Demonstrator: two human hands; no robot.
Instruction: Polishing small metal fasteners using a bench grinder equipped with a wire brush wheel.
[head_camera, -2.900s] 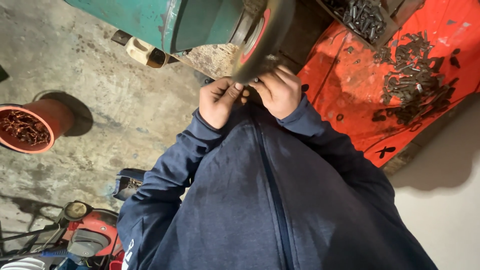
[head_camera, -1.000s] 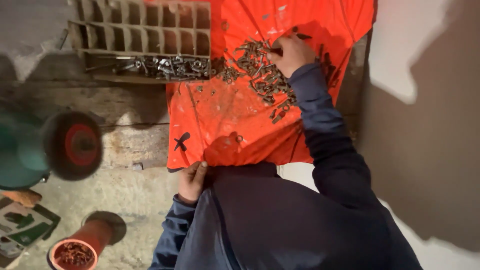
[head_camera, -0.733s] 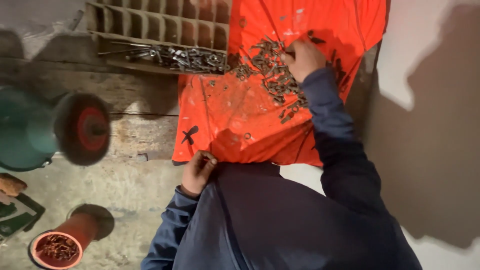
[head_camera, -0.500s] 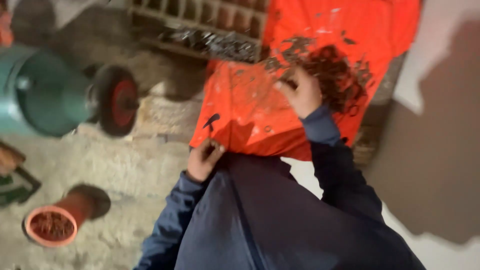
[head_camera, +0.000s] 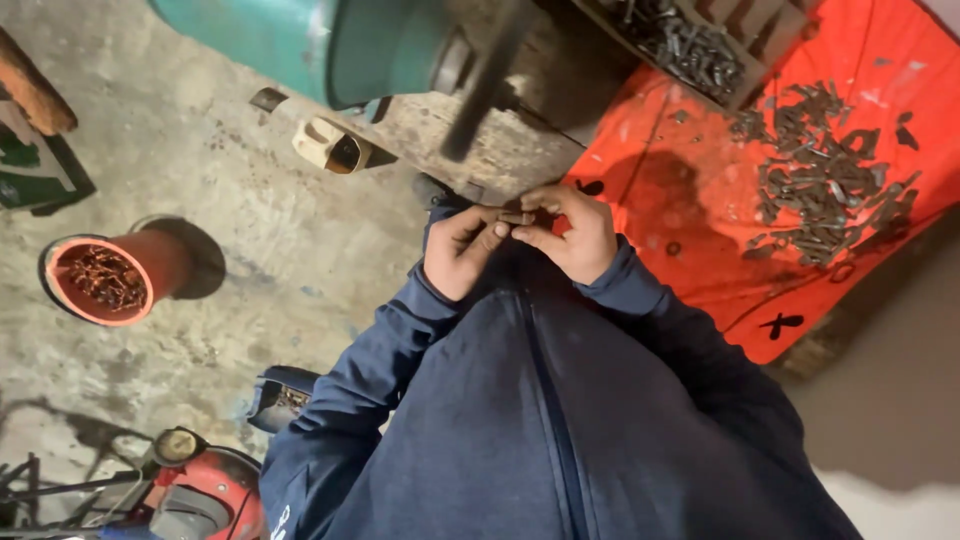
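Both hands are up in front of my chest, meeting at the middle of the view: my left hand (head_camera: 462, 250) and my right hand (head_camera: 575, 232) pinch one small dark metal piece (head_camera: 517, 217) between them, fingers (head_camera: 490, 238) narrow and curled tight on it, thumb tips almost touching. What exactly the piece is, I cannot tell; it is tiny and mostly hidden by my fingertips. Straight up at twelve o'clock from my hands sits the green machine (head_camera: 330, 45) with its dark wheel (head_camera: 482, 75) edge-on, resting on a rough slab, and the piece is close under that wheel but not touching it. Over at two o'clock the orange sheet (head_camera: 690, 230) is spread on the floor with a loose pile of dark metal parts (head_camera: 820, 180) on it, and a crate (head_camera: 700, 50) of more parts stands at one o'clock. Out at nine o'clock the red bucket (head_camera: 105, 280) holds a heap of rusty brown pieces. By my reading, the work is somewhere in the middle: one piece is in hand and lined up near the wheel, a good heap on the sheet looks untouched, and the bucket already holds a fair amount.
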